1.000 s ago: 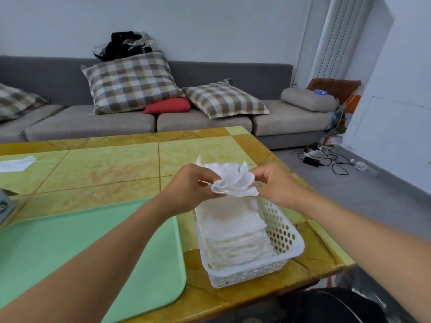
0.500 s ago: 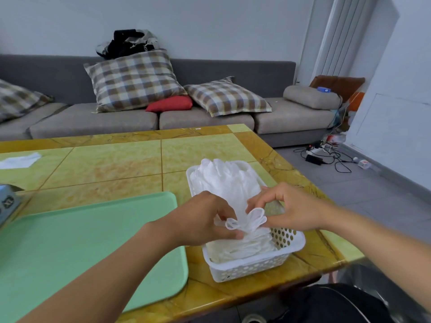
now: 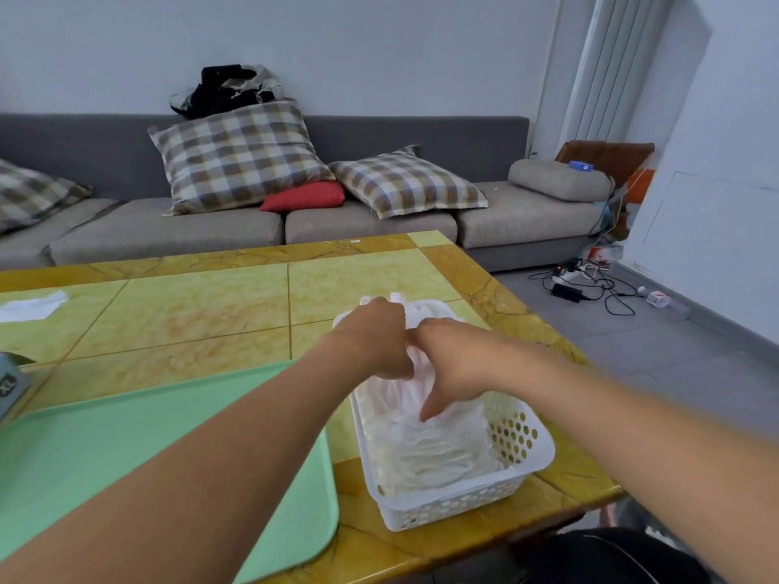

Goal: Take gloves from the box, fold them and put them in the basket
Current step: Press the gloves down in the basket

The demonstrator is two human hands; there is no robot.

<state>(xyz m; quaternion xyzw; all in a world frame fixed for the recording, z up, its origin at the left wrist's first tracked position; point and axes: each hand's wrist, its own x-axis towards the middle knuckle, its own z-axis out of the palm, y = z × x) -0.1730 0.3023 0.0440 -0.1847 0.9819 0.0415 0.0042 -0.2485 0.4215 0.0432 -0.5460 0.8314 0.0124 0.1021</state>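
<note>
The right hand [image 3: 453,364] reaches down into the white perforated basket [image 3: 522,448], its thumb stretched down and pressing on the pale, thin gloves [image 3: 425,448] piled inside; its fingers curl away from the camera, so whether they pinch a glove or merely push on it cannot be told. The left hand [image 3: 375,343] sits touching it, knuckles up over the far end of the basket, fingers bent under and hidden, with a bit of white glove showing past the knuckles; its grip cannot be told either. Both hands together over the pile read as tucking a folded glove down flat so it stays folded and does not spring open, since the thin material looks light and slippery. The basket stands near the right front corner of the yellow tiled table [image 3: 189,314], already well filled, which suggests the task is far along. Just beside it to the left lies a mint-green tray [image 3: 147,457], probably the folding surface. At the far left edge a box [image 3: 10,389] peeks into view, likely the glove source, and a white scrap [image 3: 33,305] lies farther back. Beyond the table stands a grey sofa [image 3: 379,221] with checked cushions [image 3: 240,158].
</note>
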